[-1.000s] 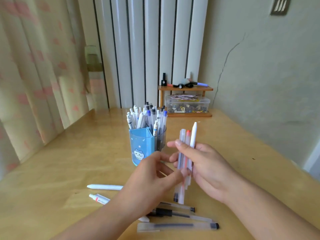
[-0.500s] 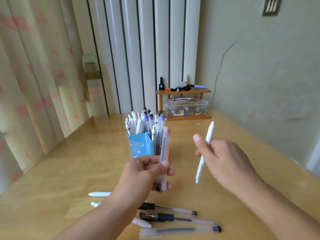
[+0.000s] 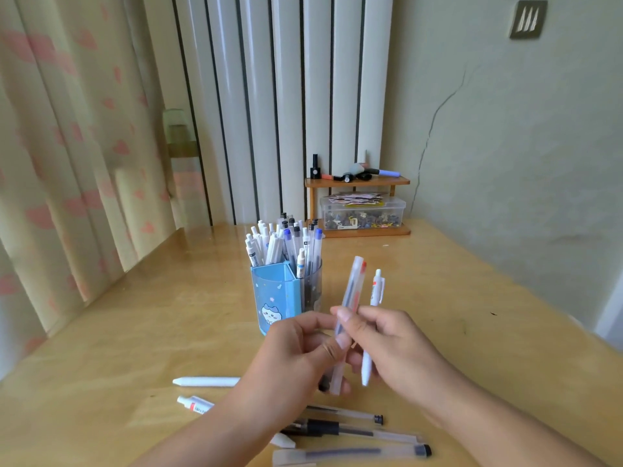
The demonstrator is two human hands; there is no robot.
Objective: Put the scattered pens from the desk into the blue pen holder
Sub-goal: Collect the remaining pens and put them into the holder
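A: What is held, and by which hand?

B: Two frosted pens (image 3: 347, 308), one with a red cap, are pinched between thumb and fingers of the left hand (image 3: 296, 352) at the centre of the frame and are tilted up to the right. A white click pen (image 3: 371, 325) is gripped by the curled fingers of the right hand (image 3: 394, 348), just right of them, nearly upright. The thumb of the right hand is laid against the frosted pens.

A: Where is the blue pen holder (image 3: 274, 298) seen?

B: It is stood on the desk (image 3: 135, 332) just above and left of the hands, already crowded with pens.

A: And what is left lying?

B: A white pen (image 3: 205, 381) and a white pen with a red band (image 3: 195, 403) are seen at lower left. Three clear pens (image 3: 354, 433) are laid nearly crosswise at the bottom, below the hands.

A: Anything behind?

B: A small wooden shelf (image 3: 357, 182) is set at the wall, above centre.
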